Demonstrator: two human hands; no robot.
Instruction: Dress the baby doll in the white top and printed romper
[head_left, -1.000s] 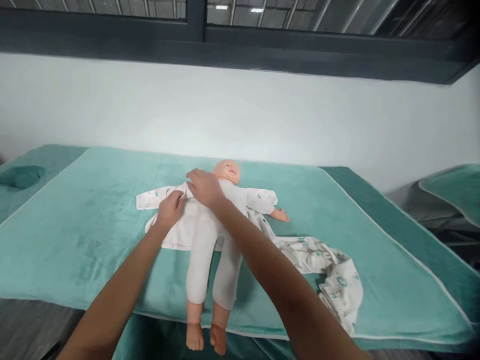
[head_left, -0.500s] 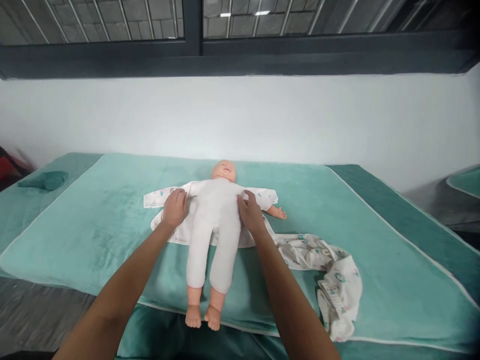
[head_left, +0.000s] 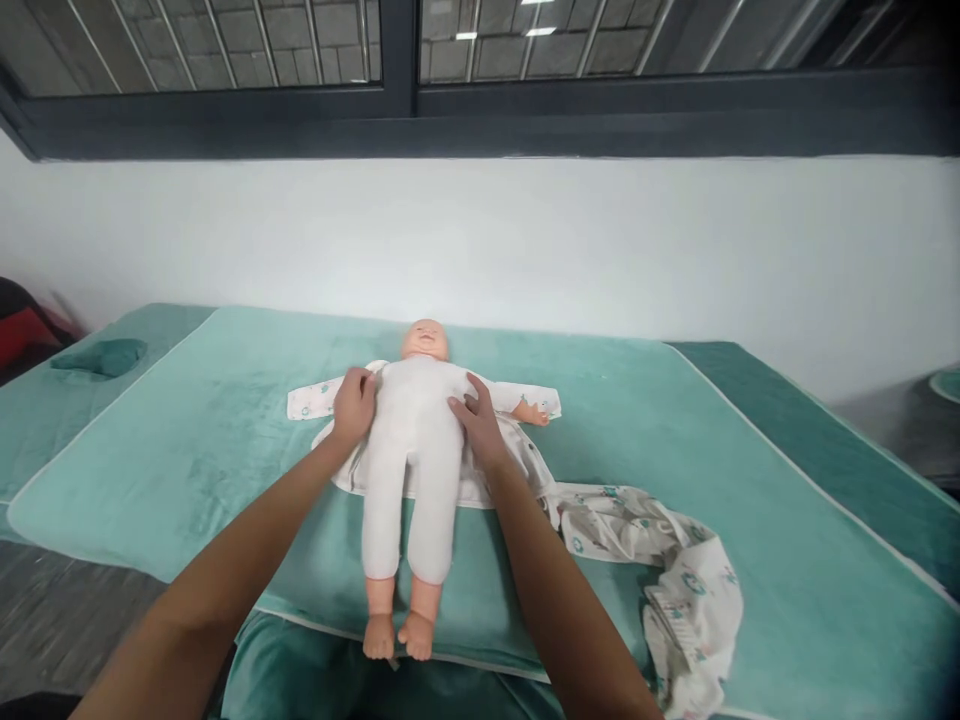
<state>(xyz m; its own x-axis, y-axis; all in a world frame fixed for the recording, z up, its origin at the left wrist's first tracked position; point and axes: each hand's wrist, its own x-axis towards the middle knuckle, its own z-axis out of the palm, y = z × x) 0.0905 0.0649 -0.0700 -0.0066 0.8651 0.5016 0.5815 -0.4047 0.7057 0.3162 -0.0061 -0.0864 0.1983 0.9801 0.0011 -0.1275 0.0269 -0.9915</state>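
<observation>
A baby doll [head_left: 414, 410] in a white bodysuit lies on its back, head toward the wall and bare feet toward me. Spread open beneath it is a white printed baby shirt [head_left: 315, 399]. The doll's hand on the right shows at that sleeve's end; the left sleeve lies flat, with no doll hand visible at its cuff. My left hand [head_left: 355, 407] is closed at the doll's side by the armpit, its fingertips partly hidden. Around the other side of the chest, my right hand [head_left: 478, 422] grips with thumb and fingers.
Printed baby pants [head_left: 686, 580] lie crumpled at the right, near the front edge. A green velvety cover [head_left: 225, 430] with pale piping spreads under everything. A small dark green cushion [head_left: 101, 357] rests at the far left. Behind stands a white wall [head_left: 480, 240] below a barred window.
The doll has shifted left over the shirt, with both my hands at its sides. Its hand at the right has drawn back into the sleeve opening. The view has shifted slightly.
</observation>
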